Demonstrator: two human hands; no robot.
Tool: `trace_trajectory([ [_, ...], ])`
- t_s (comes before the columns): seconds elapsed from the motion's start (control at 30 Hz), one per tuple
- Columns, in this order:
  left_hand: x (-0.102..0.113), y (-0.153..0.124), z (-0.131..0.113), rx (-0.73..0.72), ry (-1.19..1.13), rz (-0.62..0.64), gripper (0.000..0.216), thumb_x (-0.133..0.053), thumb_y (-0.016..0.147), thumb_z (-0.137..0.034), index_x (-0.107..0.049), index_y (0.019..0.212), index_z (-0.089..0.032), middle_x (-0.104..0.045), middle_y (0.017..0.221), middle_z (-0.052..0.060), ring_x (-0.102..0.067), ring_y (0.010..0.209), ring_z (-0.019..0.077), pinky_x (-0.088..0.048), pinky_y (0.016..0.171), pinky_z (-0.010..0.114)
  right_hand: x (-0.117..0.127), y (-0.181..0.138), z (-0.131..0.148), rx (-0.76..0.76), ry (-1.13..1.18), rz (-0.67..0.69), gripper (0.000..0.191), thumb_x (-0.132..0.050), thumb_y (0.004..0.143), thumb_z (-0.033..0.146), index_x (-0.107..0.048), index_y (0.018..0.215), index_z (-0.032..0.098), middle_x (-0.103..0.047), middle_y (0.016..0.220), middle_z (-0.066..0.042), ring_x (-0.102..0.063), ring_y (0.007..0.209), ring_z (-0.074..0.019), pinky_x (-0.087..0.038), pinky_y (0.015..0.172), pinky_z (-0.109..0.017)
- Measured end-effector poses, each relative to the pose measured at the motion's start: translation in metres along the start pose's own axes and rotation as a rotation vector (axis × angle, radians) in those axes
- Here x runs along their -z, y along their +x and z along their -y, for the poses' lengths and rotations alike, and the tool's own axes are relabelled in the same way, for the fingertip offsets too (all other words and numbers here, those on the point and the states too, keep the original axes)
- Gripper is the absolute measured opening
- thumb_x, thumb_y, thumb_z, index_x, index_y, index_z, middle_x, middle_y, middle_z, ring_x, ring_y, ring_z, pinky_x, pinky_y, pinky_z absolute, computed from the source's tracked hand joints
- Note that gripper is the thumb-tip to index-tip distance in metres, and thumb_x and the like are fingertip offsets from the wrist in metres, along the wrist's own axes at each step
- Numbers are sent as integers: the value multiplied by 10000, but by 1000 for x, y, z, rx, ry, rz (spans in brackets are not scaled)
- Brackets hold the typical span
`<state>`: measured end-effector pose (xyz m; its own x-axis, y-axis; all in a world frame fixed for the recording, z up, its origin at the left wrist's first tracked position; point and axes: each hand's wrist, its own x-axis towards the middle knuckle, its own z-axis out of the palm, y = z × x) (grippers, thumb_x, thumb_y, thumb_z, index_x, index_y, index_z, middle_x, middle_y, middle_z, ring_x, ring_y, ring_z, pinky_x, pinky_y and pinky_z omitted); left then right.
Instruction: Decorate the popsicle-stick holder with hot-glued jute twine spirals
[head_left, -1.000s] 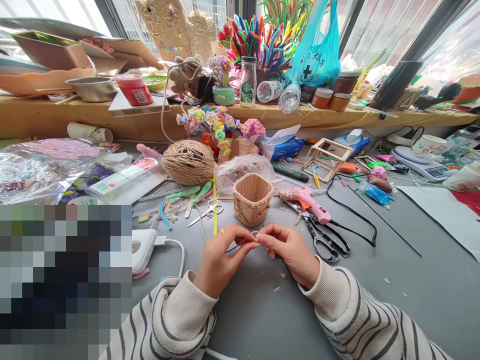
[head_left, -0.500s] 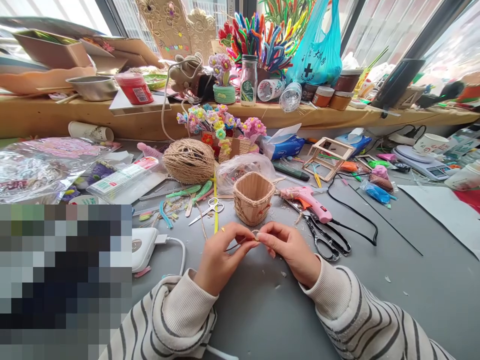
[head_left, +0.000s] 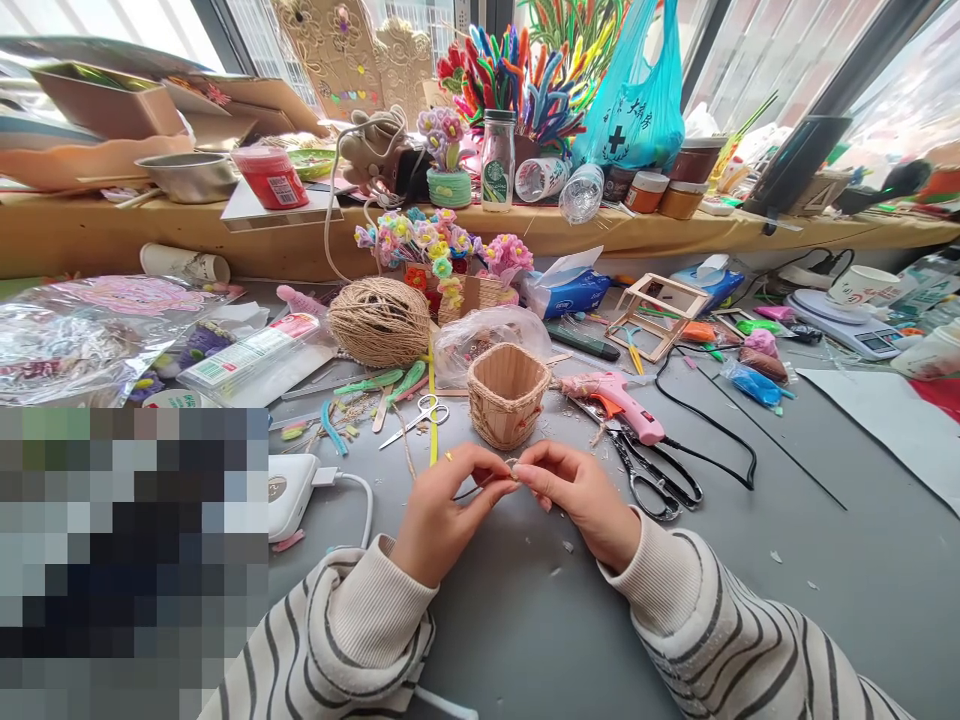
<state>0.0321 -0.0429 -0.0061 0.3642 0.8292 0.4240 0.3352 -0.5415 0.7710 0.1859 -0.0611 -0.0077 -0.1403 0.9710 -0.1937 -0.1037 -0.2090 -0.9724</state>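
My left hand (head_left: pixel 452 505) and my right hand (head_left: pixel 581 497) meet tip to tip above the grey table. Both are closed in a pinch on a short bit of jute twine (head_left: pixel 512 462), of which only a small loop shows between the fingers. Just beyond them stands a small wooden pot (head_left: pixel 504 400), upright, with a twine braid around its rim. A strand of twine (head_left: pixel 409 455) runs down toward my left hand from the side of the twine ball (head_left: pixel 379 322). Small scissors (head_left: pixel 416 420) lie to the left of the pot.
Right of the pot lie a pink glue gun (head_left: pixel 626 410) with its black cord and black-handled scissors (head_left: pixel 652 480). A white charger (head_left: pixel 291 495) with a cable is at the left. Behind are a plastic bag (head_left: pixel 487 340), pipe-cleaner flowers (head_left: pixel 431 245) and a wooden frame (head_left: pixel 660 312).
Almost nothing differs. The view has shifted very slightly, and both hands keep the same pinch in front of the pot.
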Motion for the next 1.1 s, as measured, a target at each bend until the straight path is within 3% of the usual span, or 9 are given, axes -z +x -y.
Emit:
trace_trajectory([
  [0.47, -2, -1, 1, 41, -47, -22, 152, -600, 705, -196, -524, 835, -174, -621, 684, -7, -576, 595, 100, -486, 584, 216, 0, -2, 2, -12, -9, 22, 245, -623, 653, 402, -570, 683, 164, -517, 633, 32, -388, 532, -59, -314, 492, -201],
  [0.57, -2, -1, 2, -10, 22, -76, 194, -615, 697, -213, -510, 856, -176, -616, 749, 10, -580, 643, 110, -490, 600, 231, 0, -1, 2, -25, 0, 5, 243, -629, 648, 395, -566, 678, 162, -489, 584, 43, -383, 519, -57, -310, 488, -203],
  [0.7, 2, -2, -1, -173, 237, -291, 253, -681, 628, -239, -544, 835, -190, -602, 806, 36, -565, 781, 165, -479, 688, 305, 0, -1, 2, -37, 34, -42, 246, -637, 633, 394, -570, 677, 162, -451, 521, 59, -372, 490, -57, -308, 489, -209],
  [0.77, 4, -4, -4, -256, 239, -317, 159, -668, 641, -206, -572, 767, -191, -602, 715, 20, -559, 676, 137, -476, 626, 270, -1, 0, 1, -38, 62, -57, 249, -641, 629, 396, -575, 682, 161, -453, 521, 60, -367, 481, -54, -304, 489, -211],
  [0.8, 4, -5, -6, -275, 202, -265, 80, -640, 671, -192, -584, 727, -186, -598, 645, 9, -545, 596, 116, -467, 567, 241, -1, 0, 0, -38, 80, -65, 252, -642, 629, 397, -576, 685, 160, -459, 530, 58, -367, 480, -53, -300, 489, -211],
  [0.87, 3, -7, -7, -208, 95, -93, 102, -559, 740, -196, -596, 648, -172, -581, 532, -2, -507, 470, 87, -435, 470, 206, -1, 1, -1, -36, 124, -83, 254, -646, 628, 396, -576, 692, 160, -465, 545, 55, -365, 477, -51, -290, 486, -212],
  [0.97, -4, -5, -6, 132, -152, 123, 221, -468, 797, -255, -609, 659, -154, -607, 534, 12, -529, 428, 86, -435, 413, 194, 0, 2, -3, -28, 186, -92, 239, -649, 633, 385, -572, 694, 168, -480, 568, 55, -362, 481, -48, -282, 488, -211],
  [1.03, -7, -3, -5, 310, -335, 120, 187, -494, 775, -279, -617, 743, -141, -628, 594, 27, -572, 467, 108, -467, 417, 202, -1, 2, -3, -18, 201, -83, 221, -646, 642, 374, -571, 696, 172, -491, 582, 56, -363, 486, -46, -284, 493, -210],
  [1.1, -9, -1, -4, 383, -433, 66, 160, -531, 747, -277, -610, 740, -138, -626, 612, 25, -590, 496, 115, -499, 461, 212, -1, 1, -3, -11, 192, -78, 211, -642, 651, 364, -572, 699, 171, -491, 582, 56, -366, 490, -45, -284, 494, -207],
])
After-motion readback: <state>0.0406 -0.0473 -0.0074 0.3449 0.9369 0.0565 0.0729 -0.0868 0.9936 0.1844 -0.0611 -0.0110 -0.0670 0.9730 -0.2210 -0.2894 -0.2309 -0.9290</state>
